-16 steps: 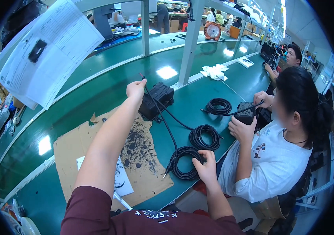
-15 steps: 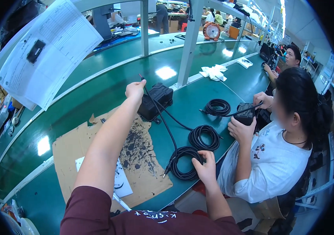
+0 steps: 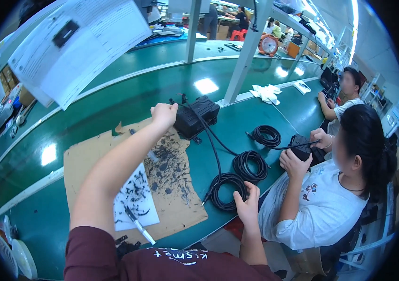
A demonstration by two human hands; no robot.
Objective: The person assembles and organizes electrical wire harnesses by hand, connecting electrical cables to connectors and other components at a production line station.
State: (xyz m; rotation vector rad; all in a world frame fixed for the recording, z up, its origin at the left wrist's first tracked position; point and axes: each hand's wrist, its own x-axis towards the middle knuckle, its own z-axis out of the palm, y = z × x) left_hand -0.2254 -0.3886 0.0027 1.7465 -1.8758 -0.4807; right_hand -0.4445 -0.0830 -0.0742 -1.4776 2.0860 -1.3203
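Cable: a black cord [image 3: 213, 145] runs from the far left hand down to a coil [image 3: 227, 191] at the near right of the green bench [image 3: 115, 107].
Left hand [image 3: 164, 114]: fist closed on the cord's far end, beside a black box unit [image 3: 195, 116].
Right hand [image 3: 247, 206]: fingers curled on the coil's rim, thumb apart.
Handling: probably light, limp, springy; best held at the loops.
Containers: none clearly seen; stained cardboard [image 3: 171, 187] carries a pen [image 3: 138, 225].
Neighbour: a person's hands [image 3: 293, 164] grip another black unit.

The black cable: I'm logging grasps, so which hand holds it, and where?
Both. The left hand pinches the black cable near its free end, raised over the power adapter; the right hand grips the nearest coil at its rim.
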